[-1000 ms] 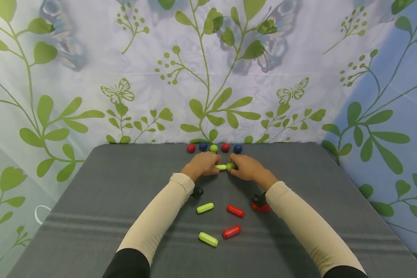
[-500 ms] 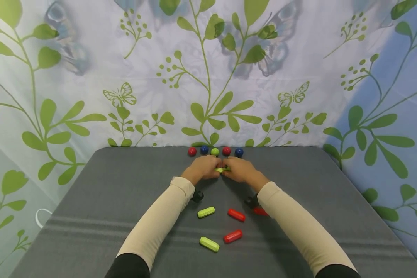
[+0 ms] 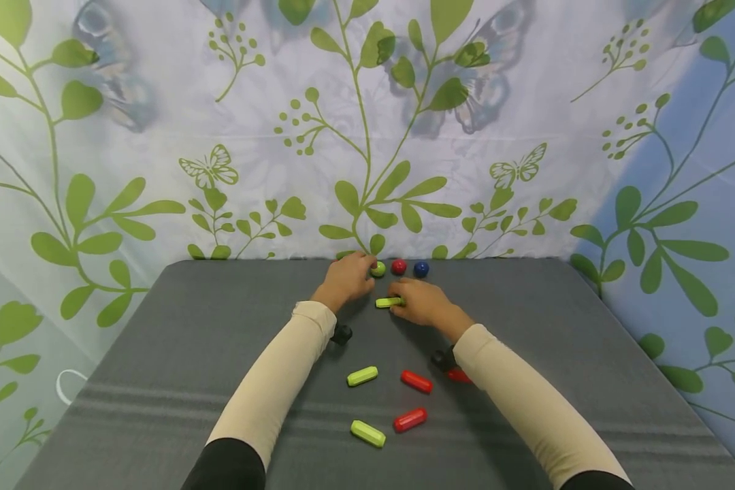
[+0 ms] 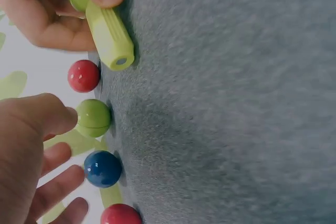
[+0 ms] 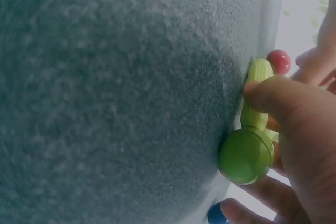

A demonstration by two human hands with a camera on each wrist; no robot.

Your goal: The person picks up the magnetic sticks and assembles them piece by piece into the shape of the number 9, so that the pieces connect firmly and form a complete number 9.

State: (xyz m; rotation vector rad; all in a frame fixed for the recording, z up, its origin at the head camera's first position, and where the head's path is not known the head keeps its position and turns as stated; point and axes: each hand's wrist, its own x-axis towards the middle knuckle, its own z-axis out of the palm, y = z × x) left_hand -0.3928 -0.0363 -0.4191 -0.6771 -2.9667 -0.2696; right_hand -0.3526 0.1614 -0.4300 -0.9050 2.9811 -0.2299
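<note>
My right hand (image 3: 425,303) pinches a yellow-green ribbed rod (image 4: 111,38) between thumb and fingers, close over the table. A green ball (image 5: 245,156) sits on one end of this rod; the free end shows a grey disc. My left hand (image 3: 346,280) holds nothing, its fingers spread beside the row of balls at the back. Its thumb tip is right at a loose green ball (image 4: 94,118), and the other fingers are near a blue ball (image 4: 103,169). That blue ball and a red ball (image 4: 121,215) are hidden behind the left hand in the head view.
Another red ball (image 3: 399,267) and blue ball (image 3: 421,269) continue the row at the table's back edge. Nearer lie two yellow-green rods (image 3: 363,376) and several red rods (image 3: 410,420), one partly behind the right wrist. A patterned cloth (image 3: 251,136) hangs behind the grey table (image 3: 220,381).
The hands met around the yellow-green rod half a second ago. Since then my left hand has released it and moved left and back to the balls; the right hand keeps the rod.
</note>
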